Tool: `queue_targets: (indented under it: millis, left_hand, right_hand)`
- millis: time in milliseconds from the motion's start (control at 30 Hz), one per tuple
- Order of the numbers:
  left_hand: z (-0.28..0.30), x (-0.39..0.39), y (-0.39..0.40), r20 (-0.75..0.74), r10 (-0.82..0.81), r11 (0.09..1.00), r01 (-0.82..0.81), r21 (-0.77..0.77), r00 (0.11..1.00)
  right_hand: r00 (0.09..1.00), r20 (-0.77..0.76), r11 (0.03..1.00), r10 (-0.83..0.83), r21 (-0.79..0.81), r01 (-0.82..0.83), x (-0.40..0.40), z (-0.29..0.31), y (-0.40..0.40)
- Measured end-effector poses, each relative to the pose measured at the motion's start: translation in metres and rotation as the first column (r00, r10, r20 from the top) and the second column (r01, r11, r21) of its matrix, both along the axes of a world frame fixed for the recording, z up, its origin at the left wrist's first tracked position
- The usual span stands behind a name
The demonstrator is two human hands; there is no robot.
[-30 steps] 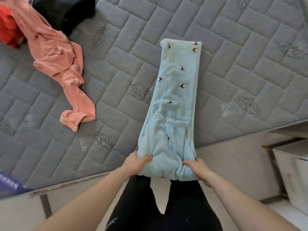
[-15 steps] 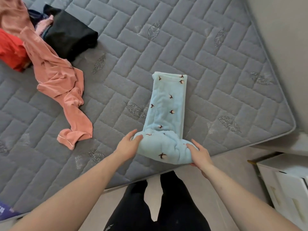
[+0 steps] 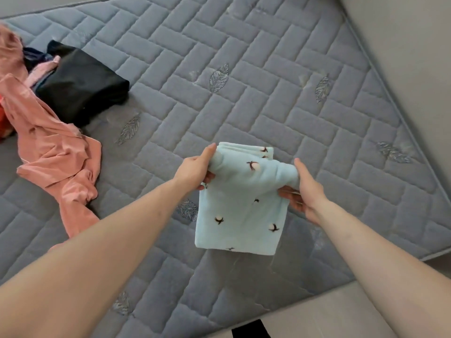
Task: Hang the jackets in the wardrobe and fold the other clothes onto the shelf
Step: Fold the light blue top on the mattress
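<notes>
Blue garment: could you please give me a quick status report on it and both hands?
Left hand and right hand grip the blue garment, folded over on the mattress. Pink garment apart, left. Nothing in the way.

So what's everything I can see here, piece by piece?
light blue fleece garment with small dark bird prints: one, pale blue, folded over, held up above the mattress near its front edge
pink soft garment: one, salmon pink, crumpled on the mattress at the left
black folded garment: one, black, far left, behind the pink one
red cloth: one, red, only a sliver at the left edge
grey quilted mattress with leaf motifs: one, grey, fills most of the view
left hand: grips the blue garment's left upper edge
right hand: grips its right upper edge
</notes>
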State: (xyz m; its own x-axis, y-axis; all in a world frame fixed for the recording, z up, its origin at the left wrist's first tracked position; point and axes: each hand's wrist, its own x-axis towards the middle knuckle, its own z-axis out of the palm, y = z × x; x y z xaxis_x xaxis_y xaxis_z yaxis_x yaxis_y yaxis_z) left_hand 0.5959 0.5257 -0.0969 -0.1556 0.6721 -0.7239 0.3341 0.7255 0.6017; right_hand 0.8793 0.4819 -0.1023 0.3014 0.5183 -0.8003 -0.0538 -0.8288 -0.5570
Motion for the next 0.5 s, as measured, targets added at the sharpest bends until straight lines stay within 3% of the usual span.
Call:
queue_targets:
  millis: [167, 267, 334, 400, 500]
  left_hand:
    - [-0.052, 0.014, 0.051, -0.055, -0.015, 0.999, 0.016, 0.028, 0.998]
    - [-0.09, 0.013, 0.05, -0.157, -0.186, 0.982, 0.183, -0.037, 0.97]
    - [-0.109, 0.011, 0.039, -0.157, -0.288, 0.957, 0.28, -0.075, 0.945]
    - [-0.122, 0.008, 0.033, -0.113, -0.293, 0.955, 0.285, -0.077, 0.949]
    - [-0.126, 0.004, 0.041, -0.171, -0.268, 0.962, 0.255, -0.098, 0.948]
  right_hand:
    - [0.995, -0.013, 0.995, 0.099, 0.028, -0.098, -0.005, -0.031, 0.059]
    - [0.981, -0.006, 0.981, 0.194, 0.006, -0.194, -0.013, -0.065, 0.066]
    - [0.935, 0.08, 0.938, 0.346, -0.022, -0.345, -0.019, -0.087, 0.053]
    - [0.877, 0.173, 0.891, 0.449, -0.013, -0.454, -0.022, -0.104, 0.037]
    - [0.864, 0.306, 0.897, 0.4, 0.063, -0.438, -0.02, -0.111, 0.027]
